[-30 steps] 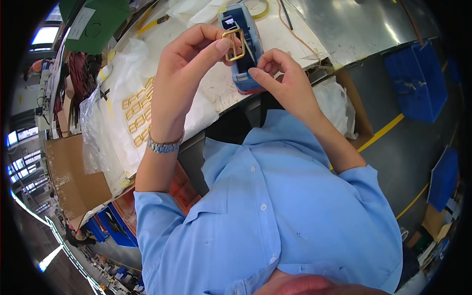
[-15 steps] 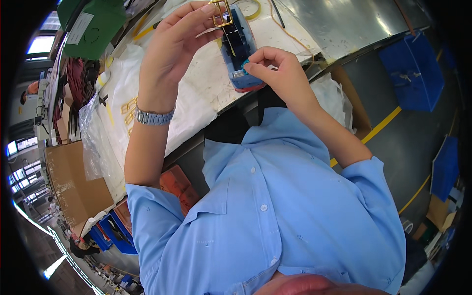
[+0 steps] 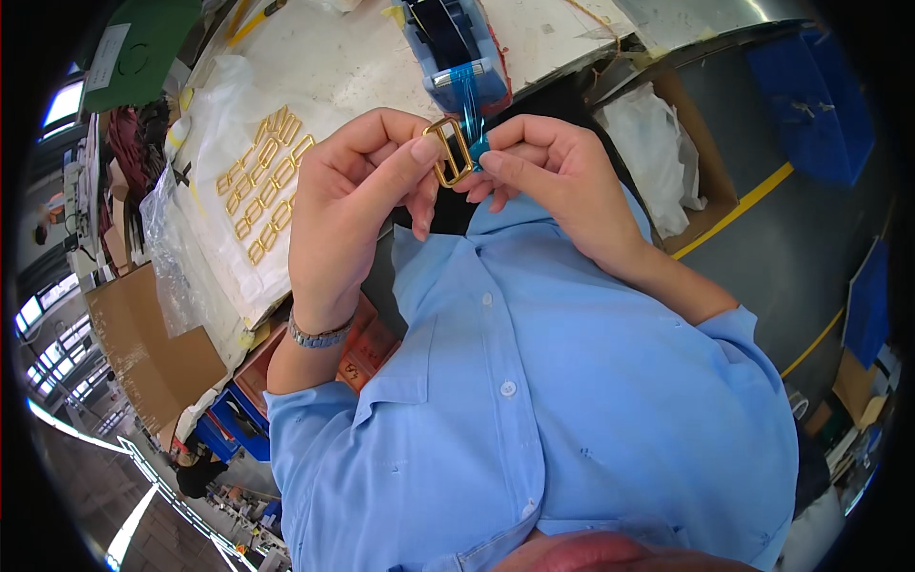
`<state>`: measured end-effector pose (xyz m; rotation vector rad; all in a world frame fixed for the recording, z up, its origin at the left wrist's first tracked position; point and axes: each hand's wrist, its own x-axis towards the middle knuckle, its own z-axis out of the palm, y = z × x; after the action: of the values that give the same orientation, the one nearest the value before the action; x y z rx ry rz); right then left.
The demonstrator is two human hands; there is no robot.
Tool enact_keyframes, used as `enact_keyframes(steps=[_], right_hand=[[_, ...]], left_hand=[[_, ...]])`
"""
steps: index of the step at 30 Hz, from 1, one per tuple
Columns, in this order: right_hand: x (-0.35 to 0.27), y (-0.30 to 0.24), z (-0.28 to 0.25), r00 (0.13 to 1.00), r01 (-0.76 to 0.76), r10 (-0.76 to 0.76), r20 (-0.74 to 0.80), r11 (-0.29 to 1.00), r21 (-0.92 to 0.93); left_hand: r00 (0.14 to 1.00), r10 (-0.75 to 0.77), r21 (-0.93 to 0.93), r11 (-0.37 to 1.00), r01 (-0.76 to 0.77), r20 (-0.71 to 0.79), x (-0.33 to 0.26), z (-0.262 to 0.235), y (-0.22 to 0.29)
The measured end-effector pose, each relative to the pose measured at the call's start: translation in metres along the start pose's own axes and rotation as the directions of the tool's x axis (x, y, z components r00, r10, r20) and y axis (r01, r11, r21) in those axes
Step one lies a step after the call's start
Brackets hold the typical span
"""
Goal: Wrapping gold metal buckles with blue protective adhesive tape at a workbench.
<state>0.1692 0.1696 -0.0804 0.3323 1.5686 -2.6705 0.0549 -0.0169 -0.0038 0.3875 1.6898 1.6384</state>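
Observation:
My left hand pinches a gold rectangular buckle with a centre bar, between thumb and fingers. Close on its right, my right hand grips the free end of a strip of clear blue tape. The strip runs taut from the front of a blue-grey tape dispenser down to my right fingers. Buckle and tape end lie side by side; whether they touch I cannot tell. Several more gold buckles lie in rows on white sheeting left of my left hand.
The dispenser stands near the edge of the white worktable. A green bin is at the far left, above a cardboard box. To the right stand an open carton with white plastic and a blue bin on the floor.
Both hands have come nearer to my body and together. A length of blue tape has been drawn out of the dispenser by my right hand. The buckle has moved down beside it.

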Motion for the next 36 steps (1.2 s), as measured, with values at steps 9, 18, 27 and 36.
enact_keyframes(steps=[9, 18, 27, 36], right_hand=[[-0.005, 0.004, -0.001, 0.999, 0.049, -0.049, -0.005, 0.998, -0.029], [-0.008, 0.004, -0.004, 0.995, 0.095, -0.096, 0.003, 0.989, -0.111], [-0.002, 0.010, -0.011, 1.000, -0.019, 0.017, 0.015, 0.987, 0.160], [0.003, 0.007, -0.017, 0.985, -0.152, 0.127, 0.116, 0.960, 0.235]], left_hand=[[0.998, -0.064, 0.036, 0.997, 0.064, 0.011, 0.006, 0.005, -0.006], [0.996, -0.089, 0.054, 0.995, 0.088, 0.002, 0.015, 0.011, -0.012], [0.987, -0.163, 0.030, 0.986, 0.163, 0.010, 0.026, 0.005, -0.014], [0.980, -0.194, 0.015, 0.981, 0.193, 0.040, 0.029, 0.001, -0.012]])
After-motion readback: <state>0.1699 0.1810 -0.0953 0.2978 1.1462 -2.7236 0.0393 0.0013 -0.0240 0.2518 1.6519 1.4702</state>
